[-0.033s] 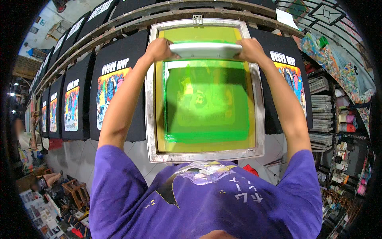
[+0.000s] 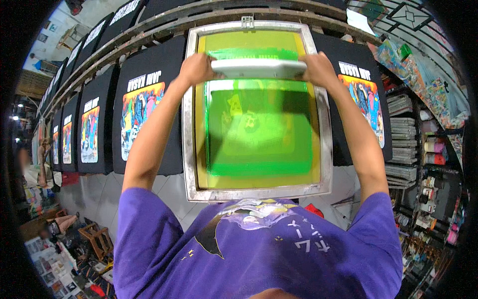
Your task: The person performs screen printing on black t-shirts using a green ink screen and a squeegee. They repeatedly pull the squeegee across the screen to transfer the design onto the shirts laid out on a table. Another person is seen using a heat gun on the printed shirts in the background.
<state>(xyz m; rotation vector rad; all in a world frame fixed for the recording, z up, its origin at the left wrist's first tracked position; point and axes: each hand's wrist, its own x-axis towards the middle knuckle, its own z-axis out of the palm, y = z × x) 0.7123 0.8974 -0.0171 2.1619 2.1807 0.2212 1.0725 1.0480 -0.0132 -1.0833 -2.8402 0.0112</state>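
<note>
A metal-framed printing screen (image 2: 326,149) with yellow-green mesh lies in front of me, with bright green ink (image 2: 259,162) spread over its middle. Across its far part runs a wide, pale squeegee (image 2: 259,69). My left hand (image 2: 197,69) grips the squeegee's left end, and my right hand (image 2: 318,69) is closed round its right end. Both hands are level above the mesh, inside or over the side rails. A faint picture shows through the green mesh. What lies under the screen is mostly hidden.
Black shirts with colourful prints (image 2: 144,109) lie in a row left of the screen, and another printed black shirt (image 2: 366,94) lies right. Wooden rails (image 2: 164,25) with a metal hinge clamp (image 2: 247,22) run behind. Stacked frames (image 2: 401,132) and shelved containers (image 2: 433,154) stand at right.
Both hands have drawn the squeegee a short way toward me over the mesh. More green ink and some lettering now show beyond it. The grip is the same.
</note>
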